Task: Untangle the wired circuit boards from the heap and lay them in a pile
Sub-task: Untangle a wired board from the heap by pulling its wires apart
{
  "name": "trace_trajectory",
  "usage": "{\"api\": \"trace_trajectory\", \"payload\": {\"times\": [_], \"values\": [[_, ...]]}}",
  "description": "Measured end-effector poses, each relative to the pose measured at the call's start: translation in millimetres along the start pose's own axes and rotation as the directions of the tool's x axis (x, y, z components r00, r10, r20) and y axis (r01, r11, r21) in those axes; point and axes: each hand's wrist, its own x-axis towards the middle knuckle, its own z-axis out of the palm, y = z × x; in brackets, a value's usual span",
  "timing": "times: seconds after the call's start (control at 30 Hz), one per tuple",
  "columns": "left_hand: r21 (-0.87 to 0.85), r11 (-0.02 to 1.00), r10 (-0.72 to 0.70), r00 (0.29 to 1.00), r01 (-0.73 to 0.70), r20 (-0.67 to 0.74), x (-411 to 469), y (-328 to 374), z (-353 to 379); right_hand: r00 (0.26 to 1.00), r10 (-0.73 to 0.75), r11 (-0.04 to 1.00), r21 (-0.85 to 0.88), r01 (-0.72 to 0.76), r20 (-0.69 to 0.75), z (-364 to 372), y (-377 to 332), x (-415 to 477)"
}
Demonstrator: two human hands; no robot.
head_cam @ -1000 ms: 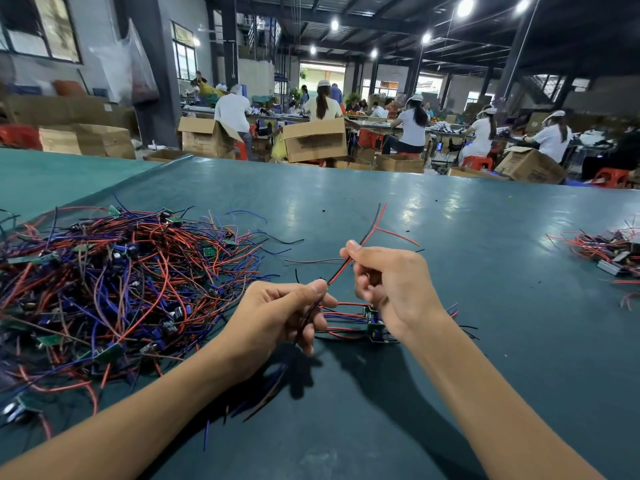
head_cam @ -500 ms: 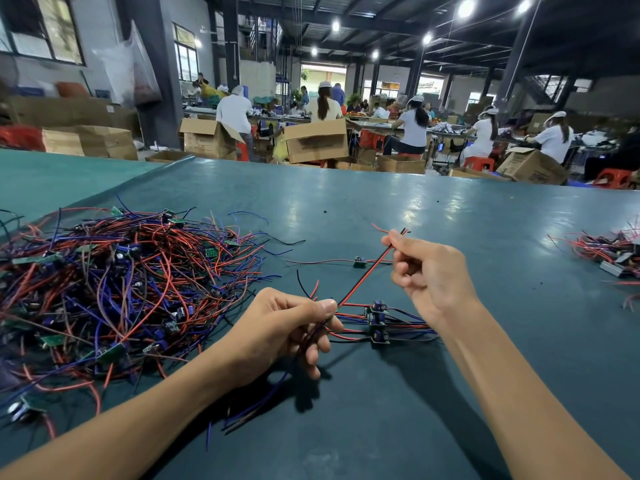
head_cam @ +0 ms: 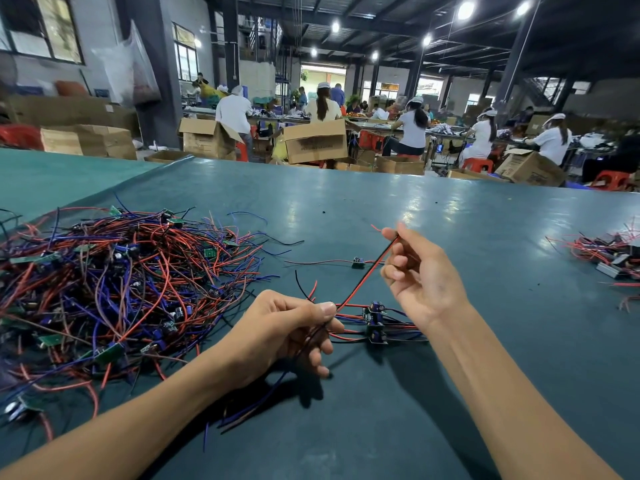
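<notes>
My left hand (head_cam: 277,334) is nearest, thumb and fingers pinched on a red-and-black wire (head_cam: 363,277), loose ends trailing beneath the palm. The wire runs taut up to my right hand (head_cam: 422,278), which nips it at the fingertips. Between my wrists, the small pile (head_cam: 375,322) of boards lies on the table (head_cam: 450,220). The heap (head_cam: 121,278) sprawls left. A stray board (head_cam: 358,262) sits farther out, another tangle (head_cam: 606,251) far right, and boxes (head_cam: 315,142) and workers (head_cam: 414,128) beyond.
</notes>
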Motion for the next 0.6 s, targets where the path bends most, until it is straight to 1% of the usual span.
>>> {"api": "trace_trajectory", "payload": {"times": [0.1,0.17,0.23,0.33,0.4,0.47,0.53,0.6], "values": [[-0.054,0.998,0.03,1.0,-0.029,0.009,3.8,-1.9,-0.2,0.999,0.016,0.999,-0.032,-0.015,0.03,-2.1,-1.4,1.2],[-0.106,0.993,0.046,0.998,-0.05,-0.046,8.6,-1.6,-0.7,0.998,0.043,0.995,-0.09,-0.039,0.037,-2.8,-1.1,1.0],[-0.176,0.983,0.028,0.994,-0.047,-0.11,12.7,-0.1,-3.2,0.998,0.057,0.985,-0.163,-0.051,0.03,-0.1,2.3,-0.9],[-0.301,0.952,0.021,0.992,-0.057,-0.122,15.0,2.6,-9.1,0.999,0.024,0.947,-0.321,-0.014,0.029,10.6,14.2,-8.8],[-0.346,0.931,0.064,0.988,-0.111,-0.144,16.6,4.7,-12.2,0.995,-0.001,0.902,-0.43,0.042,0.096,18.5,23.7,-15.4],[-0.331,0.927,0.117,0.976,-0.174,-0.185,18.5,6.4,-13.6,0.98,-0.002,0.86,-0.5,0.102,0.197,25.8,32.8,-22.8],[-0.307,0.928,0.15,0.965,-0.213,-0.216,19.5,6.9,-13.7,0.953,0.004,0.814,-0.555,0.173,0.303,31.0,41.0,-29.5],[-0.287,0.928,0.17,0.957,-0.236,-0.236,18.8,7.3,-14.4,0.922,0.02,0.79,-0.571,0.222,0.386,34.7,47.1,-34.8]]}}
